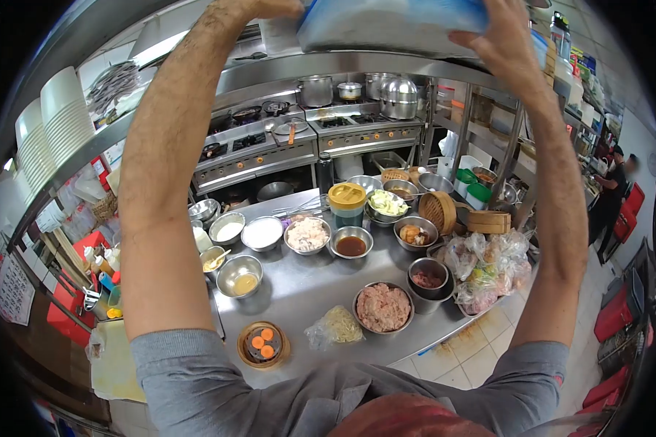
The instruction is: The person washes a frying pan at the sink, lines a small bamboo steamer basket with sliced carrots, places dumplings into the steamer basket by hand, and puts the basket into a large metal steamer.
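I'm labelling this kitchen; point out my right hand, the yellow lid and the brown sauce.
Right hand (506, 45), head view, its middle.
Yellow lid (348, 194), head view, its top.
Brown sauce (350, 246), head view, its surface.

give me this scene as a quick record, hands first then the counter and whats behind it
left hand: raised at the left end of a blue and white package, partly out of view
right hand: raised at the package's right end
grip: cannot be told
counter: steel
near edge: round steamer with three orange slices, clear bag of pale strands, bowl of minced meat
mid-counter: yellow-lidded container, bowl of brown liquid
behind: stoves with pots
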Demonstrator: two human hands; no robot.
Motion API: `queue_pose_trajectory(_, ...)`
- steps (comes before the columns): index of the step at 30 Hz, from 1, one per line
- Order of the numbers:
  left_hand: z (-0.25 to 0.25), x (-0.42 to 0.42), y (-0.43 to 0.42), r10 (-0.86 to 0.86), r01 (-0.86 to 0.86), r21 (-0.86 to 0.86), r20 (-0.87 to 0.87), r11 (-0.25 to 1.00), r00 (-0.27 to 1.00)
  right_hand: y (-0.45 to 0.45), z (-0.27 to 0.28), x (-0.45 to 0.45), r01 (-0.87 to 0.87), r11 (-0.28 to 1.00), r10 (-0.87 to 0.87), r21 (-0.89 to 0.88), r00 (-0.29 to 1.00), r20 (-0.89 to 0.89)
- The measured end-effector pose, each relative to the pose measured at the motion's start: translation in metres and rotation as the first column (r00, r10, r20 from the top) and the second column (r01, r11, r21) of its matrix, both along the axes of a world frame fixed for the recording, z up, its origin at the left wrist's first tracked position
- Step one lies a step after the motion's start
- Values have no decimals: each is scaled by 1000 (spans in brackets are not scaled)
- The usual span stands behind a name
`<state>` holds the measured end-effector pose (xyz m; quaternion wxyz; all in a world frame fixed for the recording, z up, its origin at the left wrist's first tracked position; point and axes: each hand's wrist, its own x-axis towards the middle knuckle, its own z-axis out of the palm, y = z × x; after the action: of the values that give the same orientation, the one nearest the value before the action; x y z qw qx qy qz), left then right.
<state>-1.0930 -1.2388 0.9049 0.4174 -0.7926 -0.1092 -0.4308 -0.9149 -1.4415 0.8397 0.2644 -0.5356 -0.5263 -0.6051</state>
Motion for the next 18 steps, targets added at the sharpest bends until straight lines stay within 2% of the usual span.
queue_pose_trajectory(2,0,4,0,-19,19,-16,0,1000,1000,-26,-5,-24,63,996,-58,62,996,-71)
queue_pose_trajectory(3,0,4,-1,-33,33,-26,0,999,999,-35,-1,-19,66,996,-62,57,996,-60)
queue_pose_trajectory(4,-1,4,1,-36,36,-31,10,999,999,-51,4,-3,2,996,-4,88,1000,23)
queue_pose_trajectory(5,-4,6,5,-52,52,11,6,999,999,-64,8,7,-64,992,52,111,993,105)
queue_pose_trajectory(6,-7,8,11,-68,67,53,3,996,998,-78,8,4,-62,993,50,104,992,114)
queue_pose_trajectory(8,-17,15,22,-129,126,62,42,990,991,-112,0,-14,-28,992,29,125,1000,1)
queue_pose_trajectory(10,-30,17,22,-122,100,205,97,974,988,-139,-5,-23,5,989,-17,147,996,86)
queue_pose_trajectory(12,-49,20,17,-131,119,146,80,982,988,-163,-12,-32,38,985,-65,167,985,159)
queue_pose_trajectory(14,-60,21,10,-147,141,88,58,986,987,-187,-16,-39,108,982,-127,156,985,116)
queue_pose_trajectory(16,-71,22,9,-242,236,78,79,969,967,-213,-21,-42,155,981,-162,118,986,49)
queue_pose_trajectory(18,-72,44,30,-198,194,40,107,980,974,-237,-37,-40,29,998,-35,59,994,106)
